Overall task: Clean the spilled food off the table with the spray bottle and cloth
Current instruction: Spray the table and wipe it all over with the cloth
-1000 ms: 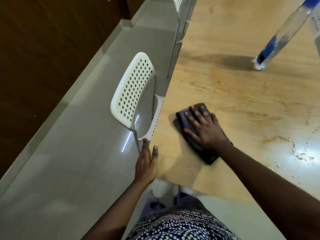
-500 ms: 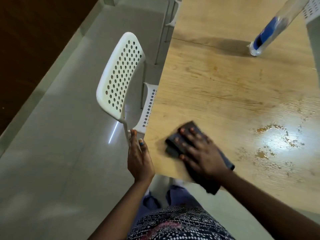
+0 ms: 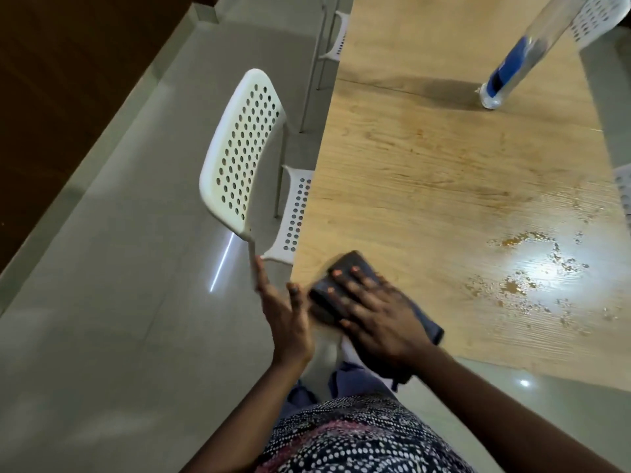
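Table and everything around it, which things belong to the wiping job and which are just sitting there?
Part of the job:
- dark cloth under the right hand
- spray bottle
- food crumbs
- table
- left hand, open at the table's corner

Just there:
- white perforated chair
- second white chair at the far side

Dim, glare on table [image 3: 546,271], hands perhaps motion-blurred, edges warped

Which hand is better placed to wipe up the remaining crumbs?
Right: the right hand lies flat on the cloth, nearer the crumbs. The left hand waits at the table edge.
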